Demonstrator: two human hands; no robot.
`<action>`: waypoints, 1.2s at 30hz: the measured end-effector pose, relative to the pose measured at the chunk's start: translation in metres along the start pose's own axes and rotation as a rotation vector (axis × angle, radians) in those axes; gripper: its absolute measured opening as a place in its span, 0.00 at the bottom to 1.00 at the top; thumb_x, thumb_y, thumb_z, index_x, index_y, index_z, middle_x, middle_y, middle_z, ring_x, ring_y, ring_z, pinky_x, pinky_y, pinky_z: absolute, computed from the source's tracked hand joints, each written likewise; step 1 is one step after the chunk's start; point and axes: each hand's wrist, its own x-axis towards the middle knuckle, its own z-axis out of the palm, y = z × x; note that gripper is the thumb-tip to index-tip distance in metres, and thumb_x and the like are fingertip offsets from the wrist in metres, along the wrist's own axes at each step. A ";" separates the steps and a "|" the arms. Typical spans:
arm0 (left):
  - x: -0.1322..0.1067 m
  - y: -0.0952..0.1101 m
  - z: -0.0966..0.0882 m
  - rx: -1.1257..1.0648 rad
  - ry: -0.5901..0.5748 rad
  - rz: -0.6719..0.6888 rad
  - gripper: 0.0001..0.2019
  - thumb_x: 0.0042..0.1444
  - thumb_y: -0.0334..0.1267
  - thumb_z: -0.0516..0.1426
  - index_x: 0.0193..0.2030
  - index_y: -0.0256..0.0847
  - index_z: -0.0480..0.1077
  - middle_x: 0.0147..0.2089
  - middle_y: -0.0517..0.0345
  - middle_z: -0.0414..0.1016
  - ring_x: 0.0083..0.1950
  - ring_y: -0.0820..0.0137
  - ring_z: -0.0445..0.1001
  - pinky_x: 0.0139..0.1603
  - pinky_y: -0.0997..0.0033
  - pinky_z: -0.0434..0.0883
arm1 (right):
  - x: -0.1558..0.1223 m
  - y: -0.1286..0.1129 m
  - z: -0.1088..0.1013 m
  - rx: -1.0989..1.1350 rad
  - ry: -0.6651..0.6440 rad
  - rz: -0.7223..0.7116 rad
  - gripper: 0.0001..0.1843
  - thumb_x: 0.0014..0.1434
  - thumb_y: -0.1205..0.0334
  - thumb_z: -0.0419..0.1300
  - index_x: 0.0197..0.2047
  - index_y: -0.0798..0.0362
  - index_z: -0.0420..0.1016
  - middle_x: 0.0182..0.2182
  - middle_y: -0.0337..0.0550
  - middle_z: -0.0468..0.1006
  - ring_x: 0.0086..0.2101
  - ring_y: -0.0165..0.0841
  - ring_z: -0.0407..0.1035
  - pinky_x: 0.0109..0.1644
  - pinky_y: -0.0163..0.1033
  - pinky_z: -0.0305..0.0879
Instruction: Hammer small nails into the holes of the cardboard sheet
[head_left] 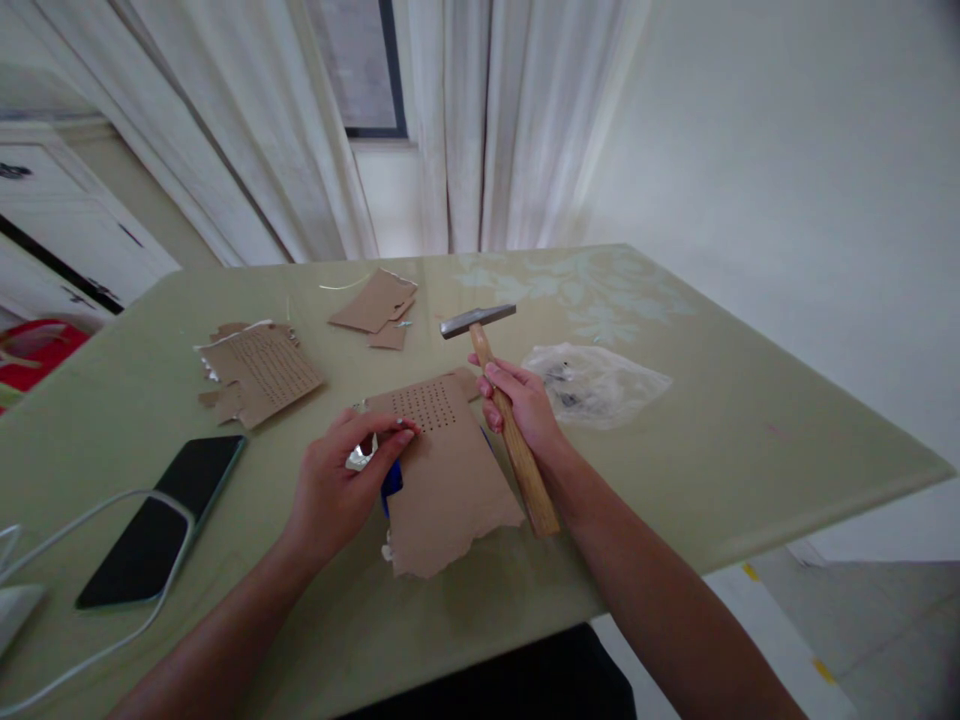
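Observation:
A torn piece of brown cardboard [450, 490] lies in front of me, with rows of small dark dots across its far part. My left hand [337, 480] is at the cardboard's left edge, thumb and forefinger pinched on a small nail [400, 422], of which only a shiny tip shows. In my right hand [525, 405] is a hammer [525, 465], gripped by its wooden handle near the head. The steel head is raised beyond the cardboard's far right corner. Something blue [391, 482] sticks out from under the cardboard, mostly hidden.
A clear plastic bag [600, 385] with small dark items lies to the right. Another dotted cardboard piece [262, 375] is at left, with cardboard scraps [379, 303] farther back. A phone [169, 515] and a white cable [112, 655] occupy the near left of the green table [712, 430].

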 end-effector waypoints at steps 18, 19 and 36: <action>0.006 0.001 0.005 0.023 -0.035 0.099 0.09 0.68 0.42 0.62 0.43 0.44 0.85 0.38 0.57 0.87 0.33 0.65 0.70 0.40 0.64 0.71 | -0.061 -0.080 0.012 -0.505 -0.260 0.005 0.13 0.69 0.55 0.68 0.36 0.54 0.82 0.23 0.35 0.74 0.15 0.23 0.62 0.15 0.31 0.52; 0.007 0.001 0.006 0.028 -0.041 0.101 0.10 0.68 0.42 0.61 0.43 0.44 0.85 0.38 0.56 0.87 0.34 0.65 0.71 0.42 0.63 0.72 | -0.073 -0.089 0.019 -0.592 -0.283 0.010 0.15 0.71 0.55 0.67 0.33 0.54 0.80 0.21 0.35 0.73 0.14 0.23 0.61 0.15 0.31 0.51; 0.011 -0.010 0.019 -0.003 -0.048 0.178 0.06 0.67 0.37 0.62 0.43 0.44 0.83 0.38 0.55 0.86 0.43 0.60 0.80 0.50 0.59 0.76 | -0.137 -0.124 0.090 -1.292 -0.282 -0.151 0.18 0.79 0.56 0.53 0.34 0.49 0.67 0.16 0.29 0.67 0.16 0.27 0.64 0.23 0.33 0.59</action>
